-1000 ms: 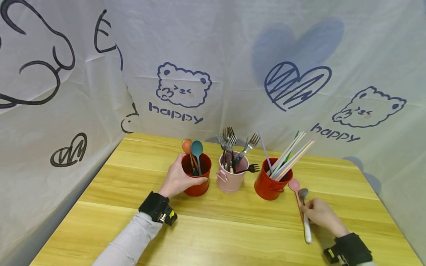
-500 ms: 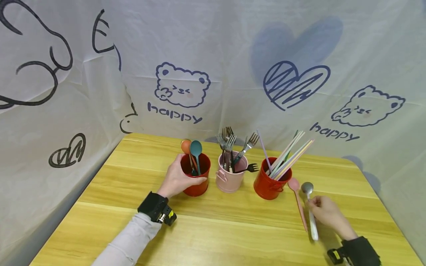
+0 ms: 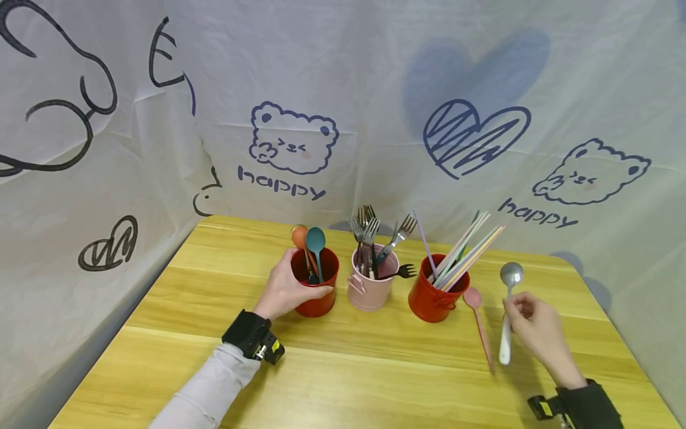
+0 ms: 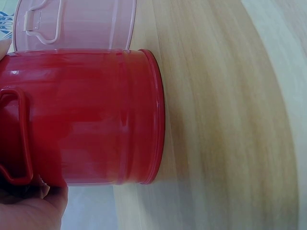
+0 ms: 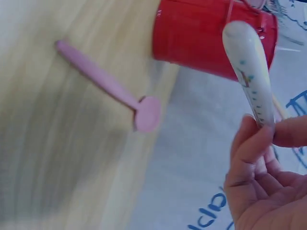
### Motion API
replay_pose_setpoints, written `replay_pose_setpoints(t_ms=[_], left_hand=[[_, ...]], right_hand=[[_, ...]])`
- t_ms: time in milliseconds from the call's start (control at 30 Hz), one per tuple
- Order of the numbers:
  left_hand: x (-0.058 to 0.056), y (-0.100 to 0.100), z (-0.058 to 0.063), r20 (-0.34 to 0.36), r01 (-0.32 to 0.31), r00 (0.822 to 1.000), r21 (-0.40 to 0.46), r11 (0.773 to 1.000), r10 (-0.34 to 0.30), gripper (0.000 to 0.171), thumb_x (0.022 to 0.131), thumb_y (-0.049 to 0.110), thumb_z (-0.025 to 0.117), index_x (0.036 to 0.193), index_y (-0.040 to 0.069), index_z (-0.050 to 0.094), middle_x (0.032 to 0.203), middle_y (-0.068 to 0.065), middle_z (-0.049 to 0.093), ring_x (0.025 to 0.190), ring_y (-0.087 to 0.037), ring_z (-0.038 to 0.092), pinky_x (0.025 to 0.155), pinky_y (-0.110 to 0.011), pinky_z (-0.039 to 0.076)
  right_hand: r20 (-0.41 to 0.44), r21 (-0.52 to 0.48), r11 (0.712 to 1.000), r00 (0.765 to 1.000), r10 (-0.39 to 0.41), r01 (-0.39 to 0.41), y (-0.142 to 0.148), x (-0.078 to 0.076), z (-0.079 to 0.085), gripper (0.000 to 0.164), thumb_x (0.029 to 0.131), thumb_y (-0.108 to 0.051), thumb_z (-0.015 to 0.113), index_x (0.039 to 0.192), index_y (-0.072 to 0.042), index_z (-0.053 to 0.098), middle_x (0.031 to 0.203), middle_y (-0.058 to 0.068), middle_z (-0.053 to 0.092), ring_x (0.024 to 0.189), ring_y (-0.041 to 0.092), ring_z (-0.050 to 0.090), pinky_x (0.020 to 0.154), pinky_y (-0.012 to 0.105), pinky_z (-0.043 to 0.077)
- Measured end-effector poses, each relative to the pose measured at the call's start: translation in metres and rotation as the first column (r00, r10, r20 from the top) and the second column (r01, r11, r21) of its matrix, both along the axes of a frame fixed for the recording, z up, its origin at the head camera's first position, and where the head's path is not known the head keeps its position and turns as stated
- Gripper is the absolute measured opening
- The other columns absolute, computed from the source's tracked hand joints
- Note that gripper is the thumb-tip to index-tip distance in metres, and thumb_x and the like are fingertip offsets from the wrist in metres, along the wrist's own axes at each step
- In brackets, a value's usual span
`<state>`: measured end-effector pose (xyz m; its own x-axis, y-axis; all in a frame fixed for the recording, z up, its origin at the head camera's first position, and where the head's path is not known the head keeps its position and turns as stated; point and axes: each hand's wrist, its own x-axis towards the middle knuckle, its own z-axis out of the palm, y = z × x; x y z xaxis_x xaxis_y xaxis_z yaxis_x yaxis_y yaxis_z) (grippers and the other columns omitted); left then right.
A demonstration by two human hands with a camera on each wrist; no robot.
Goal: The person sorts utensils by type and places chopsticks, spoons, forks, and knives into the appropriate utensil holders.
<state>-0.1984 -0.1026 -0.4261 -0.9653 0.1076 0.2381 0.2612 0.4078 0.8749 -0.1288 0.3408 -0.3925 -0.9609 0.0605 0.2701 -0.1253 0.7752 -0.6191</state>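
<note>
My right hand (image 3: 538, 330) pinches a metal spoon (image 3: 511, 275) with a white handle (image 5: 252, 69), held above the table with its bowl up and away from me. To its left a pink spoon (image 3: 482, 328) lies on the table. My left hand (image 3: 289, 289) grips the rim and side of the left red bucket (image 3: 317, 305), thumb across the front. An orange spoon (image 3: 299, 236) and a teal spoon (image 3: 315, 239) stand in that bucket. Up close in the left wrist view, the red bucket (image 4: 86, 120) shows its wire handle.
A pink bucket (image 3: 370, 295) full of several forks stands in the middle, beside the left red one. Right of it, another red bucket (image 3: 435, 304) holds several pastel straws (image 3: 471, 256). A white cloth (image 3: 375, 119) with drawings hangs behind the wooden table (image 3: 348, 381).
My right hand has lifted the metal spoon off the table, moving it right and away from the pink spoon. The left hand has stayed on its bucket.
</note>
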Motion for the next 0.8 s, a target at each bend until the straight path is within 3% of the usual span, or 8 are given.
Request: replay_pose_setpoints(t_ms=[167,400,700,800], left_hand=[[-0.003,0.000,-0.006,-0.003,0.000,1.000,0.010,1.000,0.000,0.082,0.059,0.034,0.088,0.123,0.009,0.043,0.117,-0.007,0.058,0.107,-0.024,0.055,0.091,-0.045,0.047],[-0.003,0.001,-0.004,-0.002,0.009,1.000,0.011,1.000,-0.009,0.082,0.060,0.034,0.088,0.124,0.008,0.043,0.118,-0.008,0.057,0.107,-0.025,0.055,0.091,-0.045,0.047],[-0.002,0.001,-0.002,0.007,0.005,1.000,0.024,1.000,-0.006,0.081,0.061,0.029,0.088,0.125,0.006,0.043,0.119,-0.010,0.057,0.109,-0.027,0.055,0.093,-0.046,0.046],[0.005,0.002,0.008,0.004,0.016,1.000,0.040,0.999,-0.016,0.080,0.064,0.022,0.087,0.126,0.000,0.042,0.120,-0.016,0.057,0.110,-0.033,0.054,0.093,-0.050,0.045]], right_hand=[[-0.140,-0.029,0.999,0.990,-0.032,0.028,-0.011,0.003,0.011,0.023,0.095,-0.020,0.055,0.094,0.002,0.059,0.077,0.013,0.062,0.061,0.005,0.056,0.051,0.017,0.047],[-0.187,-0.098,0.995,0.982,-0.037,0.019,-0.041,-0.002,0.029,0.020,0.095,-0.019,0.056,0.095,0.001,0.059,0.082,0.013,0.065,0.069,0.000,0.058,0.056,0.013,0.050],[-0.257,-0.231,0.962,0.963,0.082,-0.144,-0.091,-0.017,0.052,0.016,0.093,-0.012,0.058,0.095,0.004,0.059,0.080,0.014,0.064,0.064,0.008,0.059,0.049,0.019,0.051],[-0.280,-0.236,0.952,0.952,0.123,-0.193,-0.107,-0.021,0.057,0.013,0.093,-0.011,0.059,0.093,0.002,0.060,0.077,0.012,0.064,0.062,0.011,0.058,0.049,0.017,0.049]])
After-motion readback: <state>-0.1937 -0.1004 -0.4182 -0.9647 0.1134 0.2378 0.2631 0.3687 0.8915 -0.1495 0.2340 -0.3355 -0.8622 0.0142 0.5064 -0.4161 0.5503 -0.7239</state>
